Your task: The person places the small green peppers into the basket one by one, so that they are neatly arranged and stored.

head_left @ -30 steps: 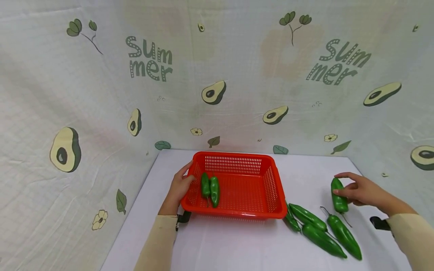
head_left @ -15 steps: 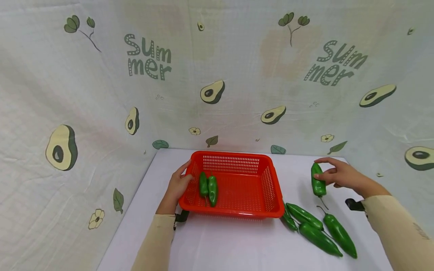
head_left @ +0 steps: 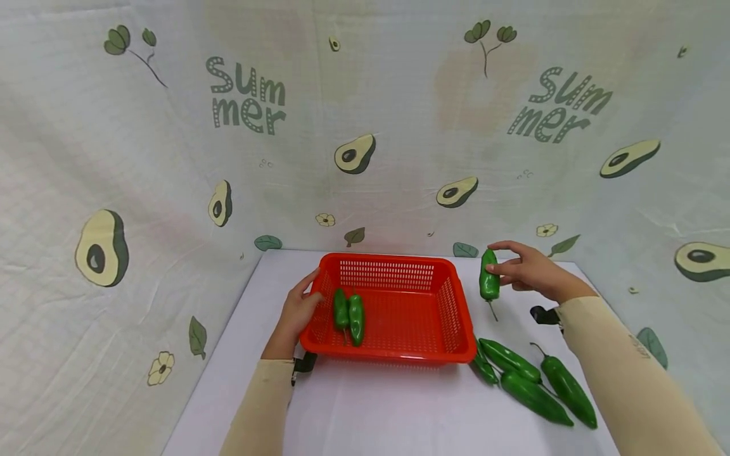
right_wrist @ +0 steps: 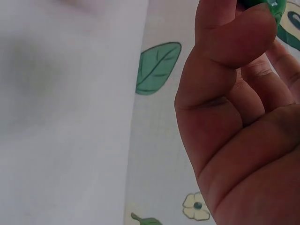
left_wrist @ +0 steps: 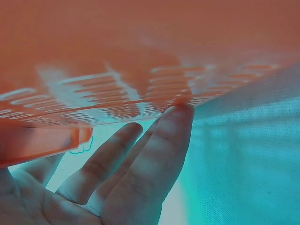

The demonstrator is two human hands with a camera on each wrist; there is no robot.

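Observation:
A red plastic basket (head_left: 399, 361) stands on the table with two green chili peppers (head_left: 356, 320) lying side by side in its left part. My left hand (head_left: 298, 313) grips the basket's left rim, thumb over the inside. In the left wrist view, the fingers (left_wrist: 154, 159) reach along the slotted outer wall. To the right of the basket, my right hand (head_left: 527, 272) pinches another green chili pepper (head_left: 489, 278) between thumb and fingers. That pepper hangs above the table, stem down. Only a bit of it shows at the top of the right wrist view.
Several green chili peppers (head_left: 536, 398) lie on the white table (head_left: 376, 411) by the basket's front right corner, one partly hidden by the basket. A printed cloth (head_left: 399, 209) with avocados and lettering hangs behind and along both sides.
My right hand has carried the held chili pepper leftward and away from me, up from beside the loose peppers toward the basket's right side. The left hand keeps its grip on the rim.

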